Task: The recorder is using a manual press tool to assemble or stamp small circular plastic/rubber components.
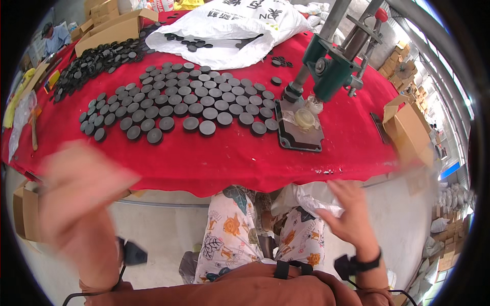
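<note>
Your red table (229, 158) carried the green press (326, 71), its column leaning up and to the right, beside rows of flat black discs (178, 104). Your left hand (76, 194), blurred, was open and empty near the table edge. Your right hand (347, 214) touched a white bag (306, 196), fingers spread.

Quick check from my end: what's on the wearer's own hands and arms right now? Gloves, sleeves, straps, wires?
Both hands are bare, no gloves. The left hand is motion-blurred; a small black device sits at its wrist with a thin black cable trailing down. The right hand has a black wrist strap carrying a similar black device, also cabled. Rust-brown sleeves cover the arms near the lower edge.
</note>
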### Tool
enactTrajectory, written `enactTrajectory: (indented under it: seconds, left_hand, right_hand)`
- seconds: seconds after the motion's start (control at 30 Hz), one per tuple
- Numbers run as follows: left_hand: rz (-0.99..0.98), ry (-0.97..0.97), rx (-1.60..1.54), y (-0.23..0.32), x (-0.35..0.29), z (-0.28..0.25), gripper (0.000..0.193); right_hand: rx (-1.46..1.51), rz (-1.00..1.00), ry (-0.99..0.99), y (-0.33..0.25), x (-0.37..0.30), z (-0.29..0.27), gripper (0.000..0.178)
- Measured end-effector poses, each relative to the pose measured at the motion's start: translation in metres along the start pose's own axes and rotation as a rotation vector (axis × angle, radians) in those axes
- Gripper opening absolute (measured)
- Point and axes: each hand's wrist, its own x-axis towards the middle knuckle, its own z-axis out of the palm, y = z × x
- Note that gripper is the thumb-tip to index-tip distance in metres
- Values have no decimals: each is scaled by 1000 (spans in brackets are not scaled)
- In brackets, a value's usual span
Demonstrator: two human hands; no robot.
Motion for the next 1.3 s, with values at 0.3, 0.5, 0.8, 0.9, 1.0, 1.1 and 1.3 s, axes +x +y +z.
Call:
enactTrajectory:
  seconds: [0.3, 0.5, 0.8, 0.9, 1.0, 1.1, 1.3]
  left_hand:
    - [-371, -185, 88, -135, -24, 72, 29]
    - [-307, -215, 257, -123, -19, 84, 32]
    - [-289, -208, 372, -123, -24, 86, 28]
    - [-337, -159, 320, -129, -26, 81, 27]
    - [-278, -155, 319, -126, -21, 82, 24]
    - [-64, -164, 320, -110, 15, 93, 14]
    - [-42, -484, 278, -127, 149, 228, 27]
  right_hand:
    - [-205, 295, -802, 120, -94, 100, 22]
    - [-461, 577, -1390, 190, -187, 94, 49]
    - [-62, 308, 107, 95, -19, 10, 17]
    - [15, 126, 309, 93, 31, 15, 11]
    - [73, 34, 391, 125, 52, 44, 10]
    - [223, 88, 441, 151, 55, 75, 6]
    - [239, 147, 330, 147, 52, 71, 7]
